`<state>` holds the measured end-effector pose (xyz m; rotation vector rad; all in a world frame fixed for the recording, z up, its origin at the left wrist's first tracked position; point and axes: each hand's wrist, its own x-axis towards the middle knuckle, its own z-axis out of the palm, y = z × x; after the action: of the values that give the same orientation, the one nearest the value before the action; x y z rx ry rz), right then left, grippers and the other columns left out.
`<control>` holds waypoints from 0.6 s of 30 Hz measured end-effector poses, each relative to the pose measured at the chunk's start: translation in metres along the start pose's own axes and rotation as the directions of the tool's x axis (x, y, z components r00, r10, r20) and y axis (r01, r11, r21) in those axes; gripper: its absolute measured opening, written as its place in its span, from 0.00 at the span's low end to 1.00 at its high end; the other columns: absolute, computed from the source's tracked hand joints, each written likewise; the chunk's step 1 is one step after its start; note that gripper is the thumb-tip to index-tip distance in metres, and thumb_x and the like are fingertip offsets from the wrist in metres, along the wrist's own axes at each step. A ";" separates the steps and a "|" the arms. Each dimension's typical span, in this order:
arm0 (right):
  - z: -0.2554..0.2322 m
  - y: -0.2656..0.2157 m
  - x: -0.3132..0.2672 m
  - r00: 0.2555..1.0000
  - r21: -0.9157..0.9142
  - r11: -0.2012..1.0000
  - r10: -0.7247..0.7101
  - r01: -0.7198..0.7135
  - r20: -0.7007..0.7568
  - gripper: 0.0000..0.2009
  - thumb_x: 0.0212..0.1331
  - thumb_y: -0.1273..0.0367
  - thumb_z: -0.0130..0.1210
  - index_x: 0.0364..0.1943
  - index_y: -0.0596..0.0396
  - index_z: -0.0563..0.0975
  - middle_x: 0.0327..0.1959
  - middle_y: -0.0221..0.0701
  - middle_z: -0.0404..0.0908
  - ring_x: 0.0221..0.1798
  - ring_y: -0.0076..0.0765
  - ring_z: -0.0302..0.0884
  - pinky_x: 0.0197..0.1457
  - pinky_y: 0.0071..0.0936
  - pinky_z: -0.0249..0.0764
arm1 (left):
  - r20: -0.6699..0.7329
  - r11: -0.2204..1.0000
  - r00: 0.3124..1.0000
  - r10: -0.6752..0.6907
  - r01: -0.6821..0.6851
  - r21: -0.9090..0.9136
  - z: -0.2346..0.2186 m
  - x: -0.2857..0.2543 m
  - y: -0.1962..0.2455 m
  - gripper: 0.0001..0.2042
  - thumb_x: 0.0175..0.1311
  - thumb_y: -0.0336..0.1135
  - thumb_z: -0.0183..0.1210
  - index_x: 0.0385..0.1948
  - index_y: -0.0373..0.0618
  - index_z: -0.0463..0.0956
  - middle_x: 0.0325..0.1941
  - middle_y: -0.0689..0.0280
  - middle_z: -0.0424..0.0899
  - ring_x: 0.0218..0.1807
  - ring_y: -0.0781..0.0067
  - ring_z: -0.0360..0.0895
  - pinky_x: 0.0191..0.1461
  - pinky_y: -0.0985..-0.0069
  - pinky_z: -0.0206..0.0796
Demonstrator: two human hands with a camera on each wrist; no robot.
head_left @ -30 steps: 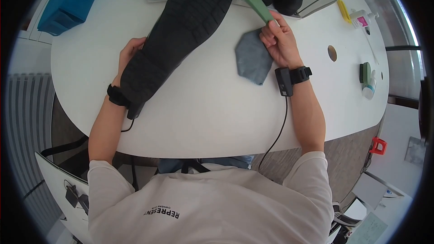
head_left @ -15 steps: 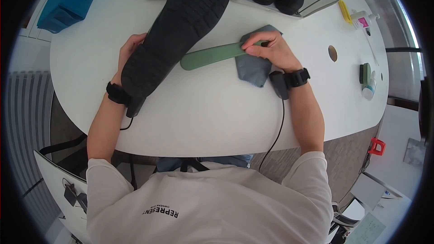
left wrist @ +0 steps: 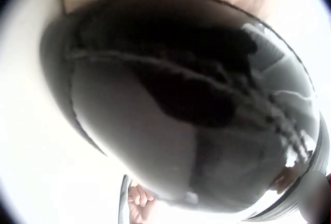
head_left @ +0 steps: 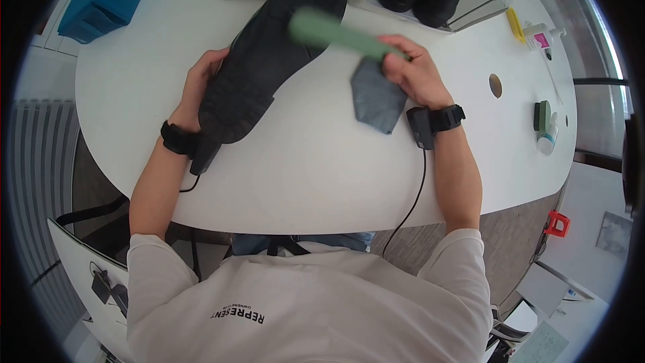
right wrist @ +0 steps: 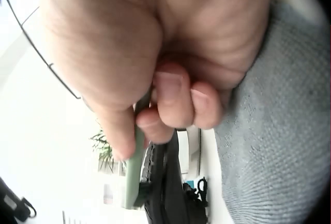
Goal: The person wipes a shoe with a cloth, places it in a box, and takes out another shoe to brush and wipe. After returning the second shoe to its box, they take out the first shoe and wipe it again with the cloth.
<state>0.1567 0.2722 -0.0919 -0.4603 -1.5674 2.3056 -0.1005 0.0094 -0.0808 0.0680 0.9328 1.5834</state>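
Shoe [head_left: 265, 54], ridge-soled, is gripped by left hand [head_left: 197, 91]; right hand [head_left: 418, 74] pinches green brush [head_left: 339, 35].

From above the shirt [head_left: 309, 296], the head camera looks forward and steeply down, wide across the white table [head_left: 322, 175]. The left wrist camera faces the black shoe [left wrist: 129, 115] so closely that its glossy upper fills most of the view. The right wrist camera looks from close beside the right hand's [right wrist: 155, 42] palm along the green brush [right wrist: 133, 177]. The head view shares the shoe, hand, brush and grey cloth [right wrist: 279, 125] with it.
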 end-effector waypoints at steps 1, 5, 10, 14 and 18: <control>0.007 -0.003 -0.002 0.994 -0.248 0.967 -0.025 0.050 0.104 0.23 0.60 0.63 0.61 0.58 0.57 0.72 0.27 0.21 0.72 0.22 0.16 0.59 0.30 0.17 0.58 | -0.049 0.999 0.998 0.029 -0.027 0.036 0.000 0.001 -0.001 0.15 0.66 0.39 0.50 0.45 0.38 0.76 0.39 0.62 0.83 0.39 0.69 0.81 0.47 0.75 0.74; 0.015 0.002 -0.010 0.992 -0.254 0.967 0.032 0.000 0.123 0.17 0.60 0.67 0.60 0.52 0.59 0.77 0.30 0.23 0.74 0.23 0.15 0.58 0.29 0.16 0.57 | 0.027 1.000 0.999 -0.026 0.026 0.009 0.002 -0.002 0.000 0.16 0.66 0.39 0.51 0.47 0.37 0.76 0.41 0.62 0.82 0.40 0.70 0.80 0.48 0.75 0.73; 0.012 0.005 -0.003 0.998 0.100 0.995 -0.019 0.025 -0.063 0.14 0.61 0.68 0.60 0.48 0.59 0.78 0.25 0.20 0.70 0.23 0.14 0.55 0.27 0.15 0.54 | 0.004 0.999 0.999 -0.034 0.034 0.022 -0.001 -0.002 0.000 0.15 0.66 0.39 0.51 0.45 0.37 0.76 0.41 0.62 0.82 0.41 0.70 0.80 0.49 0.75 0.72; 0.010 -0.003 -0.003 0.997 -0.256 0.964 0.072 -0.067 0.011 0.12 0.62 0.67 0.58 0.45 0.61 0.78 0.23 0.18 0.66 0.22 0.15 0.53 0.26 0.16 0.52 | -0.032 0.999 0.999 0.021 -0.019 0.041 0.005 0.000 0.000 0.15 0.66 0.39 0.51 0.44 0.37 0.76 0.40 0.62 0.83 0.39 0.70 0.80 0.47 0.75 0.73; 0.013 -0.001 -0.005 0.999 -0.164 0.985 0.048 -0.044 0.020 0.11 0.63 0.66 0.58 0.41 0.61 0.78 0.21 0.17 0.64 0.22 0.15 0.53 0.25 0.16 0.51 | -0.071 1.000 0.997 0.007 -0.007 -0.004 0.009 -0.003 -0.001 0.12 0.66 0.38 0.50 0.36 0.40 0.80 0.34 0.62 0.85 0.32 0.71 0.82 0.40 0.76 0.76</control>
<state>0.1556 0.2597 -0.0863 -0.5155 -1.7846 2.2331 -0.0944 0.0116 -0.0739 0.0121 0.9852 1.6033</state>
